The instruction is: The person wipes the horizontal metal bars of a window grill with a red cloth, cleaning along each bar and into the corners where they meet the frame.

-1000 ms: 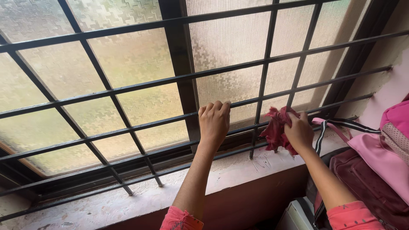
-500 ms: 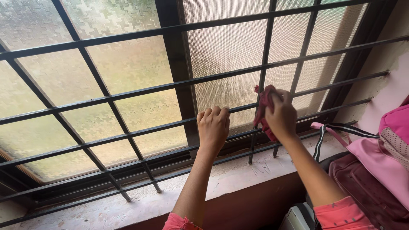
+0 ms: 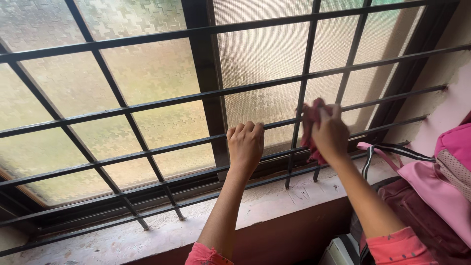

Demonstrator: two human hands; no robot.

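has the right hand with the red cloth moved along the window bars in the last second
Yes. The right hand with the red cloth has climbed the upright bar, away from the sill. The left hand stays gripping its bar.

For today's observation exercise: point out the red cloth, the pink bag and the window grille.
red cloth (image 3: pixel 310 128), head view, fold beside the right hand
pink bag (image 3: pixel 454 169), head view, front panel
window grille (image 3: pixel 147 105), head view, horizontal bar

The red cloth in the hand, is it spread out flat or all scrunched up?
Scrunched up. The red cloth sits bunched in the right hand, pressed against a window bar, with only crumpled folds showing past the fingers.
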